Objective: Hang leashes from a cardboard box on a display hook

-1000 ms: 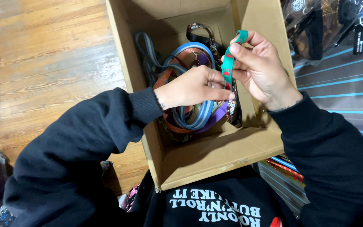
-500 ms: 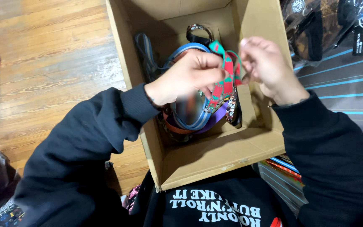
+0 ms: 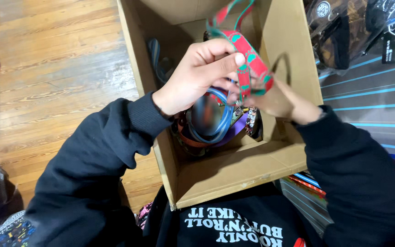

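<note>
The strap (image 3: 251,61) you have lifted is a flat woven band, red with green shapes along its face and a green edge. It runs from your hands up toward 12 o'clock, where it loops and blurs against the back wall of the cardboard box (image 3: 234,176). It hangs in the air above the open box, clear of the heap inside.

Your left hand (image 3: 202,75) is curled closed, thumb and forefinger pinched on the strap at about mid-length, the other fingers folded under. Your right hand (image 3: 275,101) sits just at 4 o'clock of the left, lower and partly hidden behind the strap; its fingers are closed on the strap's lower end, where the band folds back on itself. The two hands are near each other but not clearly touching.

Below your hands, at 6 o'clock, the box holds a tangle of other straps: a blue band (image 3: 225,121) looped in a ring, a brown one (image 3: 193,139) curled under it and a purple one (image 3: 234,132) at its right. The box rests in your lap against your dark sweatshirt (image 3: 234,226). A wooden floor (image 3: 56,68) spreads at 9 o'clock, and a grey mat with blue lines (image 3: 371,100) lies at 3 o'clock.
</note>
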